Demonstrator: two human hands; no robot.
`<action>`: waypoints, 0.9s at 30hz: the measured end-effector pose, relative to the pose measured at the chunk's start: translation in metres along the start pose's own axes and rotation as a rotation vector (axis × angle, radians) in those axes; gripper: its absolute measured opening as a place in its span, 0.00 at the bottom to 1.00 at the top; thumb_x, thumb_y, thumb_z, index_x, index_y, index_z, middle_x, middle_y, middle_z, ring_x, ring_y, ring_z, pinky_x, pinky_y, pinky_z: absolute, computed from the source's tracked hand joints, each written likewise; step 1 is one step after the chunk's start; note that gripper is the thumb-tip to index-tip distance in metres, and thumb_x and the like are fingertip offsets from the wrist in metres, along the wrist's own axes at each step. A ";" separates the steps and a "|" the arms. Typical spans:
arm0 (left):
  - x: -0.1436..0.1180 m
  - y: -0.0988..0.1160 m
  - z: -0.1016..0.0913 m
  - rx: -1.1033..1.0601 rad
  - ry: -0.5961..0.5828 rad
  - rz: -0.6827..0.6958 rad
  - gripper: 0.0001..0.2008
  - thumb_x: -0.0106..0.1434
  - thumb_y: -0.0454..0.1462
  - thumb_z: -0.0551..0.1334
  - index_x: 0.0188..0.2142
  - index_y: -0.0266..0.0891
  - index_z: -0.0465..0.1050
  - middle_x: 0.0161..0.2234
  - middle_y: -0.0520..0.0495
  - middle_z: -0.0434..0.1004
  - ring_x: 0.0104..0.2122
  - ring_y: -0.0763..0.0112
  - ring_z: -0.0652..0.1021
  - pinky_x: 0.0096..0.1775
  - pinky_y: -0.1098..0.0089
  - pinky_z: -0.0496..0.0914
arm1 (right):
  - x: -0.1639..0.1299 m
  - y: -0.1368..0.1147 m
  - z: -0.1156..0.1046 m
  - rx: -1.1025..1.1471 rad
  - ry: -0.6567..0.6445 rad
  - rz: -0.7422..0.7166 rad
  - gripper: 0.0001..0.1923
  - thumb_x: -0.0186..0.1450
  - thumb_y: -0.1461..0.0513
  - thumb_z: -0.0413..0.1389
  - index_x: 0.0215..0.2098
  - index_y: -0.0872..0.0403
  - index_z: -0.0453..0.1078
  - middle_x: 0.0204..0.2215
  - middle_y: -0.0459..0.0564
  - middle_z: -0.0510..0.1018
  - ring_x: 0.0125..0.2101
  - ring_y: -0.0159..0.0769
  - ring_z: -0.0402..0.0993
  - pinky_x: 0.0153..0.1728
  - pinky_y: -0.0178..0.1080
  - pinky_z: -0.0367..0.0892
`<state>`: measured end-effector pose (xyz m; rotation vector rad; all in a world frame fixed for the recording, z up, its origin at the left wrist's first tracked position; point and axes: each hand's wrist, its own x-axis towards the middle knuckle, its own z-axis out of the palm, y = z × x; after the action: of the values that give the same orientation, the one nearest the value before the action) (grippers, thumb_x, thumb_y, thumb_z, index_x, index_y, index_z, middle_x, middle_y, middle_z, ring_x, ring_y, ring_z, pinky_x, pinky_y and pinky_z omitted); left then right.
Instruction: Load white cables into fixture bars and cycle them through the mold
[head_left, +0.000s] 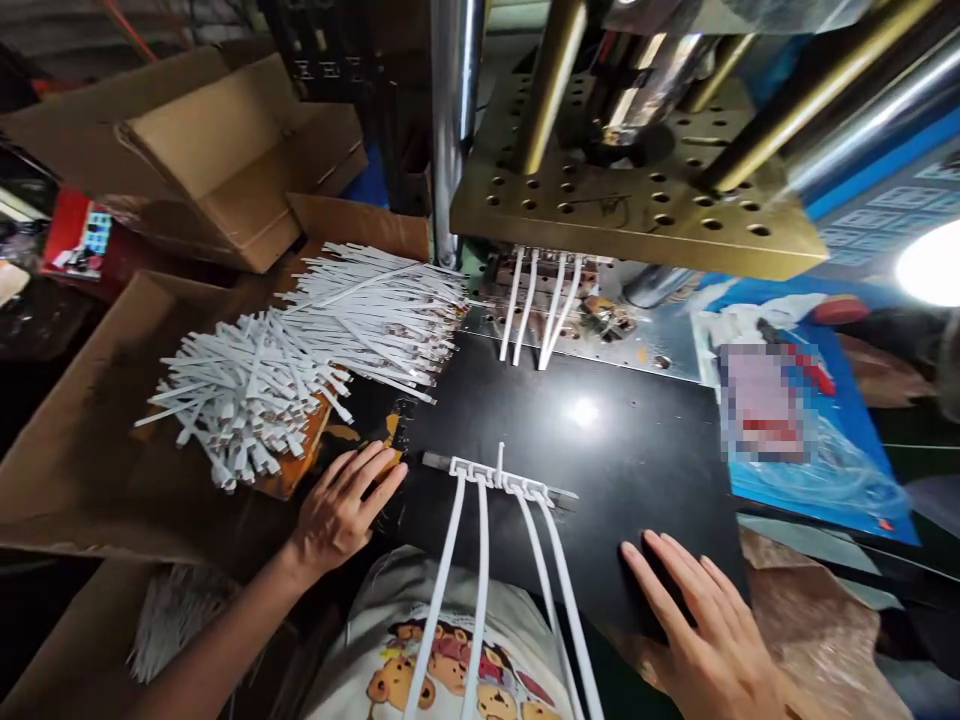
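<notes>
— While the left hand [341, 510] lies flat with its fingers spread, what is it touching?

— Nothing is gripped. It rests at the near left corner of the glossy black work plate [600, 440], fingertips just short of the set of four white flat cables joined by a moulded white plastic runner [499, 475]. The right hand [705, 625] is likewise unclenched, palm down on the plate's near right edge, holding nothing.

— And where is that cable set against the plate?

— Its runner lies crosswise on the plate's middle, between the two hands; the four cables trail off the near edge toward the person's cream printed shirt [442, 660].

— How would it handle?

— Light and limp, I'd judge. The cables would flop, so the stiff runner bar looks the surer place to take hold; the moulded ends could snap off if twisted.

— What lies farther out?

— Left of the plate, a heap of loose white flat cable pieces [315, 350] on brown cardboard [82, 440]. Beyond the plate's far edge, four more white cables [540, 310] hang out from under a perforated brass-coloured press platen [622, 200]. Right of the plate, a blue printed sheet [825, 430].
</notes>
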<state>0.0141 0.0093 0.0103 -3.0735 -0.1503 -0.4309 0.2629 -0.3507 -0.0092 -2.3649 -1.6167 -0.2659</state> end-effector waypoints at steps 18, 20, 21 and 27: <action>-0.002 0.001 -0.002 -0.003 -0.005 -0.021 0.36 0.52 0.22 0.53 0.62 0.36 0.66 0.59 0.37 0.72 0.62 0.54 0.69 0.59 0.54 0.66 | -0.001 -0.002 0.002 0.009 0.024 0.025 0.38 0.68 0.67 0.52 0.73 0.43 0.48 0.66 0.53 0.64 0.55 0.57 0.73 0.62 0.59 0.62; -0.002 0.002 -0.002 -0.003 -0.012 -0.028 0.36 0.52 0.22 0.53 0.62 0.36 0.66 0.59 0.37 0.72 0.63 0.55 0.69 0.60 0.55 0.65 | 0.000 -0.003 0.001 0.015 0.016 0.023 0.39 0.68 0.68 0.52 0.73 0.43 0.48 0.66 0.53 0.64 0.55 0.58 0.73 0.62 0.59 0.62; -0.002 0.002 -0.003 -0.003 -0.016 -0.031 0.36 0.52 0.22 0.53 0.62 0.36 0.66 0.59 0.37 0.72 0.63 0.55 0.69 0.60 0.55 0.65 | 0.001 -0.003 0.000 0.022 0.013 0.027 0.39 0.67 0.68 0.52 0.73 0.43 0.48 0.66 0.53 0.64 0.56 0.58 0.72 0.62 0.59 0.62; -0.002 0.002 -0.004 -0.008 -0.044 -0.030 0.38 0.52 0.23 0.53 0.63 0.37 0.64 0.60 0.37 0.71 0.63 0.55 0.69 0.60 0.54 0.66 | 0.001 -0.005 -0.001 0.072 0.003 0.072 0.41 0.65 0.71 0.53 0.72 0.41 0.50 0.66 0.52 0.64 0.58 0.58 0.70 0.62 0.60 0.60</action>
<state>0.0115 0.0071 0.0140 -3.0932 -0.1961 -0.3663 0.2588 -0.3490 -0.0073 -2.3617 -1.5097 -0.1939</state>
